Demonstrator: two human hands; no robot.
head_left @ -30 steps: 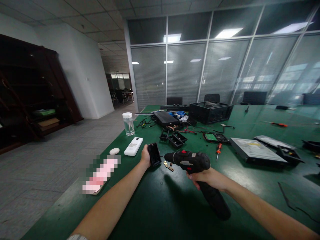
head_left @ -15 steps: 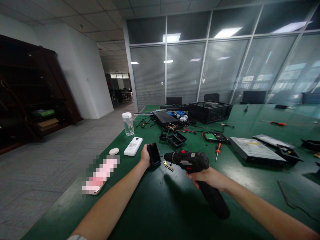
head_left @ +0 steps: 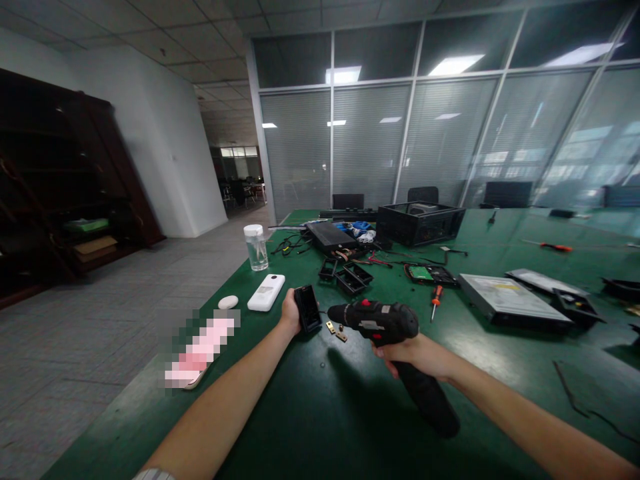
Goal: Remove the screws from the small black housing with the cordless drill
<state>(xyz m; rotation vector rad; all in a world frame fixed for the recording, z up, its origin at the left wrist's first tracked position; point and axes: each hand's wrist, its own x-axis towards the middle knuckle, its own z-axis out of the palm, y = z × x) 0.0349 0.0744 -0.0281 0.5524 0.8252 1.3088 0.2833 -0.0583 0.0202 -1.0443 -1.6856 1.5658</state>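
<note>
My left hand (head_left: 290, 312) holds a small black rectangular part (head_left: 308, 309) upright on the green table (head_left: 310, 413). My right hand (head_left: 415, 353) grips a black cordless screwdriver (head_left: 385, 320) with red buttons. Its nose points left, close to the black part. Small brass-coloured bits (head_left: 337, 331) lie on the table between the part and the tool.
A white device (head_left: 267, 293), a white oval object (head_left: 228, 302) and a clear bottle (head_left: 257, 247) stand to the left. Behind are black trays (head_left: 350, 275), a black open case (head_left: 420, 223), a red-handled screwdriver (head_left: 437, 299), a flat drive (head_left: 513, 301) and loose cables.
</note>
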